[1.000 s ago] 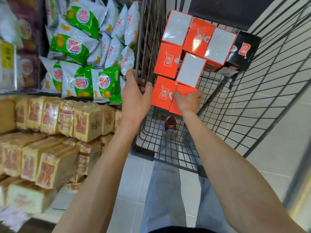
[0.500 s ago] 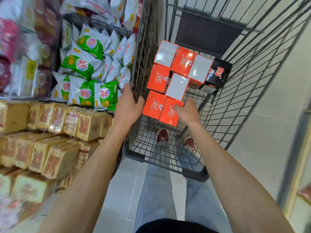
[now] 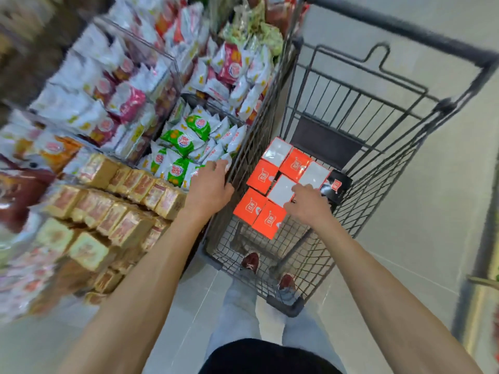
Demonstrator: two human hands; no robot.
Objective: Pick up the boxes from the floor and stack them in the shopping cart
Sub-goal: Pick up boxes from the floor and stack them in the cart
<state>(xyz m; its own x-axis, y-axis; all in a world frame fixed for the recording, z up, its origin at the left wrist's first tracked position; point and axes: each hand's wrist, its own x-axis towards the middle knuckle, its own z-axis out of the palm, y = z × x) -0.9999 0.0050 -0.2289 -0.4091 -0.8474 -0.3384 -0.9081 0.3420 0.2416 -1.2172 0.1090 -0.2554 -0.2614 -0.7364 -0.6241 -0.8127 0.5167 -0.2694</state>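
Right hand (image 3: 307, 205) shifted onto white box (image 3: 280, 191), fingers (image 3: 303, 188) flat | left hand (image 3: 209, 186) grips cart (image 3: 259, 136) wall

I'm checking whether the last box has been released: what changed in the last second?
The right hand came off the nearest orange box and moved farther into the shopping cart, fingers now spread open over the white-topped box in the middle row. The left hand still grips the cart's side wall, and the other boxes lie arranged as before.
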